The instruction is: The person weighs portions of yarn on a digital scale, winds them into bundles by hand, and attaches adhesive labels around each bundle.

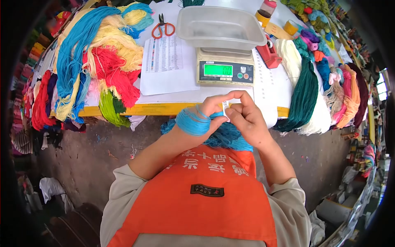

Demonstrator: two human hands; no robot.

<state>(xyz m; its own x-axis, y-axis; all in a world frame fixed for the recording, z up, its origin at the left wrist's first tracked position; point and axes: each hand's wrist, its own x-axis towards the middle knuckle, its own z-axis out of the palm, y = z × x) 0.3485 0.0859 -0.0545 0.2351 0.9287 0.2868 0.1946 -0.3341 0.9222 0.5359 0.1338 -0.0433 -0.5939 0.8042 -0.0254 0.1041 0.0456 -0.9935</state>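
Near the table edge, my left hand (208, 112) is closed, with a loop of bright blue yarn (192, 122) wrapped around it towards the wrist. My right hand (248, 122) meets it fingertip to fingertip, pinching a small white paper label (225, 106) with printed digits. The label sits against the blue strands at my left fingers. Below both hands, a larger bundle of blue yarn (230, 138) rests on the orange apron (197, 214).
On the table stands a digital scale (226, 70) under a clear plastic tub (220, 24). Left of it lie red-handled snips (163, 29), a printed sheet (168, 61) and blue skeins (82, 41). A red tape dispenser (269, 53) and dark green yarn (303, 94) are at right.
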